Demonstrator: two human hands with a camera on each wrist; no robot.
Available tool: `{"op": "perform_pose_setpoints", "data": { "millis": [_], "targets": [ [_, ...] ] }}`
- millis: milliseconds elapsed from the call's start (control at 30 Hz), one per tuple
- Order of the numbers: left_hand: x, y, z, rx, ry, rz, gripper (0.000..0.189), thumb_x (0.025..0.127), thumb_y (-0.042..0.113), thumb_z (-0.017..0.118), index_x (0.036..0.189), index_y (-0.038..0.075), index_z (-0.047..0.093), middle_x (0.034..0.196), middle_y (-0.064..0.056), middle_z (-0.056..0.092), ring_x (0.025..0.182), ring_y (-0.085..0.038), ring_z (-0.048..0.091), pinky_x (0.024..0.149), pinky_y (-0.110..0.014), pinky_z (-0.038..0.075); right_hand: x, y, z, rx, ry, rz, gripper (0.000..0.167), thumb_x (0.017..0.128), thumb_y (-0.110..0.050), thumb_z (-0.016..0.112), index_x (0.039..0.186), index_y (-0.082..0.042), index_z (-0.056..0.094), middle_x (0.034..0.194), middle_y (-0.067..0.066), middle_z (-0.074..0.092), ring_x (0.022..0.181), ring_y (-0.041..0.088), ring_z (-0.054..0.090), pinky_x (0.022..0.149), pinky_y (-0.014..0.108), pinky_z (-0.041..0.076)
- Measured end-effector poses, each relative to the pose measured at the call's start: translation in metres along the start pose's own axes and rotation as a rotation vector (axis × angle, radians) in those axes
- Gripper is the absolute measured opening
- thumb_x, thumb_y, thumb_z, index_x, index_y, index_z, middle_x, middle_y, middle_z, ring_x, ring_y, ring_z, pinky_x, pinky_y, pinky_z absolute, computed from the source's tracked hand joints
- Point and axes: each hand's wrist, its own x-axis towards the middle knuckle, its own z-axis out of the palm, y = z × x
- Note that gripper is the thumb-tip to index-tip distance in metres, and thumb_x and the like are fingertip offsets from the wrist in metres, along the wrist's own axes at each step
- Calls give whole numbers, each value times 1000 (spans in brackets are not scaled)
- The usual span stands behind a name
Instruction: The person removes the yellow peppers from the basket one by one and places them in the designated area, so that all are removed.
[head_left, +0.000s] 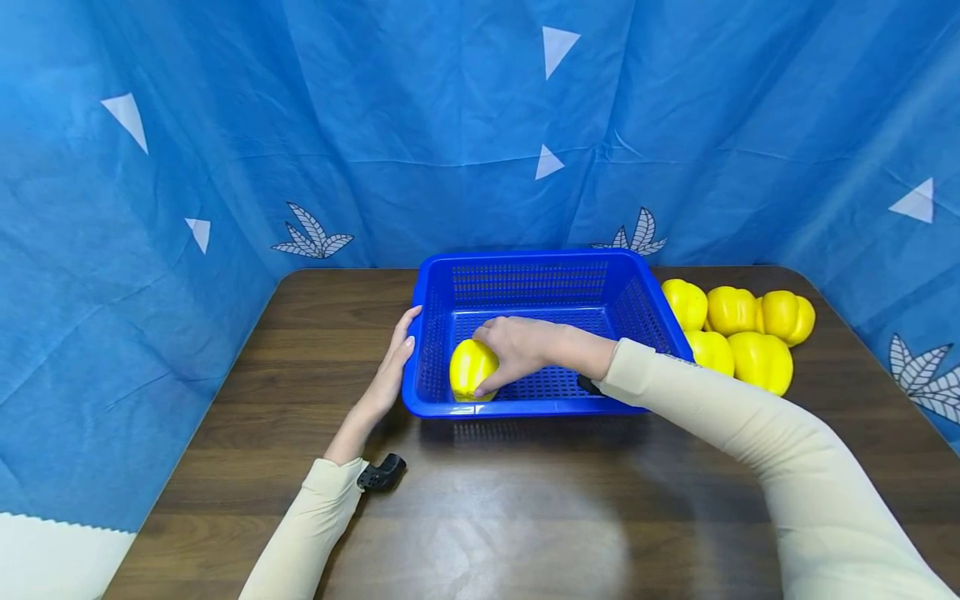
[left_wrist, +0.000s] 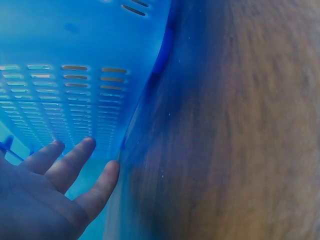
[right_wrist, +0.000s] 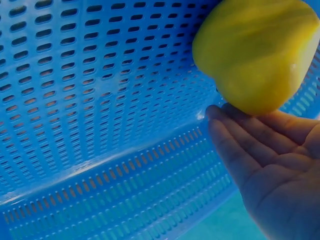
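Note:
A blue plastic basket (head_left: 525, 408) with slotted walls stands on the wooden table. Inside it at the left end, my right hand (head_left: 517, 346) grips a yellow bell pepper (head_left: 471, 371), thumb on the near side and fingers on the far side. In the right wrist view the bell pepper (right_wrist: 255, 55) lies against the fingers, close over the slotted basket floor (right_wrist: 90, 85). My left hand (head_left: 386, 375) rests at the basket's left side, its fingertips at the rim. The left wrist view shows those fingers (left_wrist: 75, 160) extended and spread beside the basket's outer wall (left_wrist: 75, 45).
Several more yellow bell peppers (head_left: 763, 362) sit close together on the table (head_left: 315, 367), right of the basket. A blue curtain (head_left: 465, 125) hangs behind the table and along its sides. Black wrist devices (head_left: 382, 473) show at the sleeves.

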Motion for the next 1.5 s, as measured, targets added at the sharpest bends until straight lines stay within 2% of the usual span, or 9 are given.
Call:
{"op": "perform_pose_setpoints", "data": {
  "millis": [200, 333, 467, 633, 800, 1133, 1300, 1500],
  "targets": [
    [0, -1, 0, 0, -2, 0, 52, 99, 32, 21, 149, 25, 12, 158, -5, 9, 143, -35, 18, 112, -63, 22, 7, -6, 7, -34, -20, 38, 69, 72, -59, 67, 111, -4, 58, 95, 4, 64, 79, 13, 57, 72, 25, 52],
    [2, -2, -1, -4, -4, 7, 52, 99, 32, 21, 149, 25, 11, 158, -5, 8, 143, -35, 18, 111, -63, 23, 10, -7, 6, -68, -43, 26, 80, 72, -58, 67, 124, 1, 53, 107, 9, 63, 90, 17, 58, 83, 29, 53],
    [2, -2, -2, 2, -6, 7, 52, 99, 33, 20, 150, 27, 10, 158, -4, 8, 143, -35, 18, 111, -63, 23, 11, -5, 3, -94, -60, -1, 91, 71, -53, 69, 137, 4, 42, 123, 13, 56, 106, 21, 55, 96, 32, 49],
    [2, -2, -2, 6, -2, 3, 52, 99, 34, 20, 149, 28, 11, 158, -3, 8, 143, -33, 18, 112, -63, 21, 9, 0, 3, -110, -47, -19, 94, 70, -48, 73, 139, 4, 38, 129, 15, 51, 115, 24, 52, 101, 33, 46],
    [2, -2, -1, 0, 2, 1, 52, 99, 34, 21, 149, 26, 12, 158, -3, 9, 143, -33, 18, 113, -62, 21, 9, 3, 6, -109, -27, -10, 99, 67, -53, 74, 139, 4, 37, 131, 15, 50, 118, 25, 51, 104, 33, 45],
    [4, -2, -1, 11, 7, -9, 52, 99, 36, 21, 149, 27, 11, 158, -3, 7, 144, -34, 17, 112, -64, 20, 3, 11, 5, 54, 52, -33, 77, 64, -40, 81, 123, -8, 44, 110, 7, 58, 97, 19, 56, 86, 30, 51],
    [4, -1, -1, 10, 9, -6, 52, 99, 34, 21, 149, 27, 11, 158, -3, 8, 144, -33, 17, 113, -63, 19, 0, 16, 5, 78, 64, -52, 76, 64, -38, 81, 122, -8, 42, 110, 7, 57, 97, 19, 56, 85, 30, 51],
    [3, -2, -1, -1, 7, -2, 52, 99, 32, 20, 149, 24, 11, 158, -5, 8, 143, -34, 17, 112, -63, 21, -3, 18, 5, 74, 39, -35, 78, 65, -37, 81, 126, -7, 42, 116, 9, 55, 102, 22, 55, 89, 33, 51]
  ]
}}
